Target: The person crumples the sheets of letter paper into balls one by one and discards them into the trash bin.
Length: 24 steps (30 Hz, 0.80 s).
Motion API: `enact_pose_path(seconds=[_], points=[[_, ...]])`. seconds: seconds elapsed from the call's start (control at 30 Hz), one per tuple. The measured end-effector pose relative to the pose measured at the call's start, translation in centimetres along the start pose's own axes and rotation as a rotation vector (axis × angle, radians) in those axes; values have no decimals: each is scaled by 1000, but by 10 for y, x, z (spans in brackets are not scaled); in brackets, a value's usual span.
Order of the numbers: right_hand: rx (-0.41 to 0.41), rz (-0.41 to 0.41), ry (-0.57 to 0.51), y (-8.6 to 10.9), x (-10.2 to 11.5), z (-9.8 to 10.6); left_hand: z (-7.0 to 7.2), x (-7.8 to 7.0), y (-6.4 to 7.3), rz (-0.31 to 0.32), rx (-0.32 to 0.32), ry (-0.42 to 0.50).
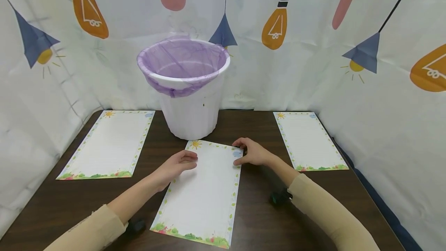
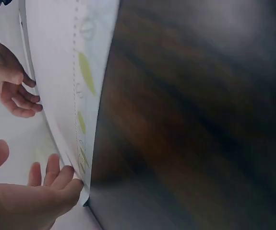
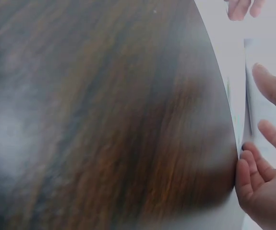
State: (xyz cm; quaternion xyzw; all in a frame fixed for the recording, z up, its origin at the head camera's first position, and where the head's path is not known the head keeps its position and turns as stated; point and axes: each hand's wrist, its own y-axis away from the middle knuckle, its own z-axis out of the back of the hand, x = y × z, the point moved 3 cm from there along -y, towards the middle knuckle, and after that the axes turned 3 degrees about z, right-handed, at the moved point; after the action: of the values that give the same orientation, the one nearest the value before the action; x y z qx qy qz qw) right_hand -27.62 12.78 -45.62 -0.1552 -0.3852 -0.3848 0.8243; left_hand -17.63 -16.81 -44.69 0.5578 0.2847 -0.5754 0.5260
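"What's the tabletop (image 1: 258,214) like?"
"Wood, or a wood-grain finish, smooth, with a glossy sheen where light catches it."
"And the stationery sheets (image 1: 208,195)?"
"Smooth paper, mostly matt."
"The bin (image 1: 191,113)?"
"Smooth plastic, by its look; its liner (image 1: 188,59) is thin, crinkled, see-through film."
"The backdrop (image 1: 136,14)?"
"Wrinkled thin sheeting; cloth or plastic, I can't tell."
"The sleeves (image 1: 88,229)?"
"Matt cloth."

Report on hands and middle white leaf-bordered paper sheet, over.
Left hand, right hand at side edges. Paper sheet askew. White round purple-lined plastic bin just beyond.
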Motion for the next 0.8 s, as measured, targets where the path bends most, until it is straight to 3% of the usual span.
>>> enact_pose_path(seconds=[0.43,0.8], points=[[2,-53,271,15,2,4,-24,-11,-7,7,46,24],[10,-121,253,12,2,4,-18,-8,-10,-10,23,11]])
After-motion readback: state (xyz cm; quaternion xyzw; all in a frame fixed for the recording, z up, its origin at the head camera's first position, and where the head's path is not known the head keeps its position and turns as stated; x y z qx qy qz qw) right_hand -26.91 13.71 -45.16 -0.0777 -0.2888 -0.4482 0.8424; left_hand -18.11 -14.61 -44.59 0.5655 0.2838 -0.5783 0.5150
